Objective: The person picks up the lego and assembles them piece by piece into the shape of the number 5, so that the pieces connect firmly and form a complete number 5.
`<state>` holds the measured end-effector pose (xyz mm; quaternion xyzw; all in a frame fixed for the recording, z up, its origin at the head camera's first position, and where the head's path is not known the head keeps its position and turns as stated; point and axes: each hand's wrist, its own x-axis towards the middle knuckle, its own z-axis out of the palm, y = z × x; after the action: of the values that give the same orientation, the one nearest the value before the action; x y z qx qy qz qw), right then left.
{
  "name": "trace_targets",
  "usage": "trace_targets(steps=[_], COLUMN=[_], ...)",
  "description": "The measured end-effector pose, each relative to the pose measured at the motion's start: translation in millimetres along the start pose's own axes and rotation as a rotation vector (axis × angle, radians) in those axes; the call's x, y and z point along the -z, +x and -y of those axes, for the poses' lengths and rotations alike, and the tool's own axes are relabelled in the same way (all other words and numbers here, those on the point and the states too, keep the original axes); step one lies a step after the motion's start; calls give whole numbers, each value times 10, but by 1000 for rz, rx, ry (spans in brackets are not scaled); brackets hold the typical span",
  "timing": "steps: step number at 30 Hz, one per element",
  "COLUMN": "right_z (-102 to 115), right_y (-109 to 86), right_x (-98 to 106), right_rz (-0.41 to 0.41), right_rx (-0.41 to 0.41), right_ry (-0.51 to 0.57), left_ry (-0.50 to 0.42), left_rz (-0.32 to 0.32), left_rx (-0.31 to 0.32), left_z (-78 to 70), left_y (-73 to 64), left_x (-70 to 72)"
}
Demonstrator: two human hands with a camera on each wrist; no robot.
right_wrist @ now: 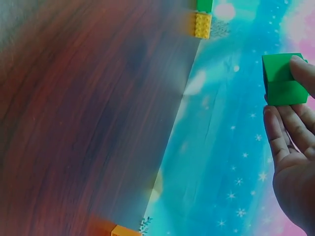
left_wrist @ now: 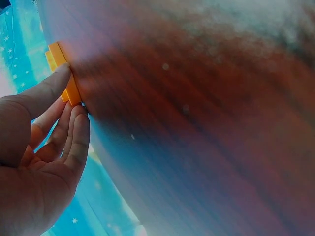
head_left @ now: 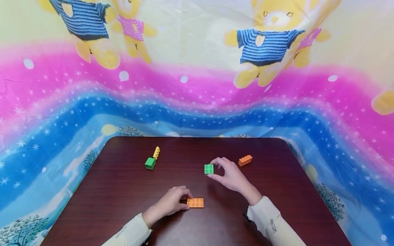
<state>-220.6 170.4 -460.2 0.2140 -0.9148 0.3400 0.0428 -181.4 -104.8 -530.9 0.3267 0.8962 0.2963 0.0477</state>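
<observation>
My left hand [head_left: 173, 201] pinches the left end of a flat orange toy brick [head_left: 197, 203] near the front middle of the table, its studs facing up. In the left wrist view, the thumb lies along one side of that orange brick [left_wrist: 73, 88], with the fingers at its other side. Farther back and to the right, my right hand [head_left: 230, 174] holds a green brick [head_left: 209, 169] between thumb and fingers, studs up. The right wrist view shows the same green brick [right_wrist: 285, 81] raised off the table, thumb on one face and fingertips beneath.
At the back left, another green brick [head_left: 150, 163] lies beside a yellow studded brick [head_left: 156, 153]. An orange brick [head_left: 245, 160] lies on its side at the back right, beyond my right hand. A printed cloth [head_left: 197, 116] hangs behind the dark wooden table [head_left: 123, 191].
</observation>
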Motion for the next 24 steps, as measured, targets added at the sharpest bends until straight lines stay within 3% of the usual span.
trace_targets(steps=[12, 24], right_z=[48, 42], right_y=[-200, -362], right_x=[-90, -209], right_rz=[35, 113], right_rx=[78, 35], right_ry=[39, 97], left_ry=[2, 2], left_rz=[-9, -8], left_rx=[0, 9], left_z=[-7, 19], left_y=[6, 8], left_x=[5, -16])
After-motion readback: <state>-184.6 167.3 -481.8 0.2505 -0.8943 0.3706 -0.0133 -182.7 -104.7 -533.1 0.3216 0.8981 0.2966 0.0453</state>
